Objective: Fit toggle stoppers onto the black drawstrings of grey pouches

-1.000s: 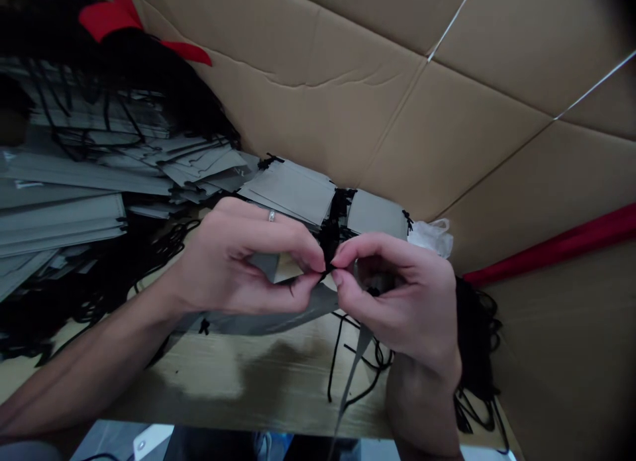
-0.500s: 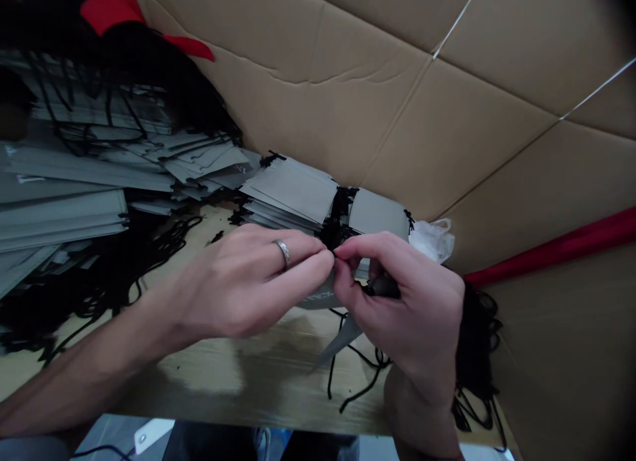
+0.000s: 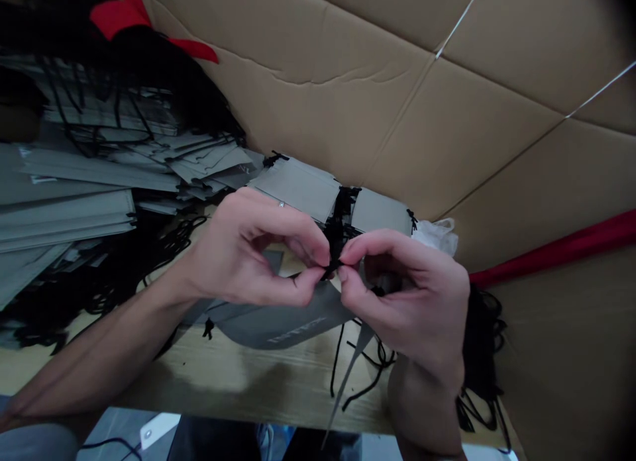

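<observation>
Thumb and forefinger of my left hand (image 3: 263, 249) are pinched on a short black cord (image 3: 332, 269) at the middle of the view. From the other side my right hand (image 3: 407, 289) pinches the same cord, the fingertips of both hands almost touching. Below them hangs a grey fabric piece (image 3: 288, 325) with pale lettering, its top edge up at the fingers. A narrow grey strip (image 3: 350, 365) slants down under my right hand. Something dark sits inside my right palm, too hidden to name.
Behind my hands stand two stacks of grey pieces (image 3: 301, 186) (image 3: 380, 210) with black ties. A large pile (image 3: 89, 212) lies left. Cardboard (image 3: 348, 103) rises behind; a clear plastic bag (image 3: 437, 236) and black cords (image 3: 481, 348) are at the right.
My left hand has turned and its fingers are now curled into a pinch, showing the cord between both hands. More of the grey lettered piece shows below.
</observation>
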`<state>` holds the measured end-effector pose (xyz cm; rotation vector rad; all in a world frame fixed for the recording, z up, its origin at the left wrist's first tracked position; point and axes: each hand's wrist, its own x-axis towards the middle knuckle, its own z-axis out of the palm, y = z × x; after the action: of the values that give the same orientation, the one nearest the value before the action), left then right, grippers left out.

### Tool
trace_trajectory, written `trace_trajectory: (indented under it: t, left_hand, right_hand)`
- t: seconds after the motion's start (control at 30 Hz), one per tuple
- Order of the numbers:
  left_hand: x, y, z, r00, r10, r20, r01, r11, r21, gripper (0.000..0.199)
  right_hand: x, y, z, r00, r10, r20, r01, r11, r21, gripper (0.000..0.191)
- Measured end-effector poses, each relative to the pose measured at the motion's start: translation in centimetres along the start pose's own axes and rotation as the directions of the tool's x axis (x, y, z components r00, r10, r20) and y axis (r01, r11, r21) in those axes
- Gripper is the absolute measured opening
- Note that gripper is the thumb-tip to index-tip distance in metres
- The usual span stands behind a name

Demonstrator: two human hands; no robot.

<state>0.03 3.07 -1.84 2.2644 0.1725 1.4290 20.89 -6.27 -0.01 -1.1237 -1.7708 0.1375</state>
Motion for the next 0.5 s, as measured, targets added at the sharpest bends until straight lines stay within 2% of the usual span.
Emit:
trace_trajectory:
  t: [0.07,0.17,0.27,0.33,0.4,0.43,0.5]
  left_hand:
    - [-0.2,0.1,0.1,0.999,0.043,-0.004,-0.042,0.993,0.112,0.017]
    - [-0.7,1.2,0.2,0.984,0.173,0.029,-0.172,0.915,0.365,0.018]
    - [-1.0,2.6,0.2,0.978,0.19,0.086,-0.207,0.853,0.479,0.014]
    - [-1.0,3.1,0.3,0.985,0.146,0.093,-0.173,0.852,0.495,0.017]
    - [-0.9,2.9,0.3,0.983,0.167,0.078,-0.184,0.853,0.488,0.015]
    - [-0.8,2.6,0.2,0.979,0.193,0.062,-0.199,0.862,0.466,0.014]
    - [-0.7,1.8,0.2,0.985,0.172,0.029,-0.17,0.909,0.382,0.016]
  right_hand:
    - [0.0,0.0,0.1,0.999,0.002,-0.035,-0.003,1.0,-0.03,0.02]
    - [0.0,0.0,0.2,0.998,-0.014,-0.06,0.009,0.996,-0.089,0.021]
    - [-0.2,-0.1,0.3,0.997,-0.052,-0.054,0.045,0.992,-0.119,0.021]
    - [-0.2,-0.2,0.3,0.996,-0.075,-0.048,0.069,0.99,-0.12,0.022]
    - [-0.2,-0.2,0.3,0.996,-0.082,-0.046,0.077,0.992,-0.103,0.023]
    - [-0.2,-0.2,0.3,0.996,-0.081,-0.045,0.077,0.993,-0.09,0.024]
    - [-0.2,-0.2,0.2,0.996,-0.073,-0.048,0.07,0.996,-0.06,0.024]
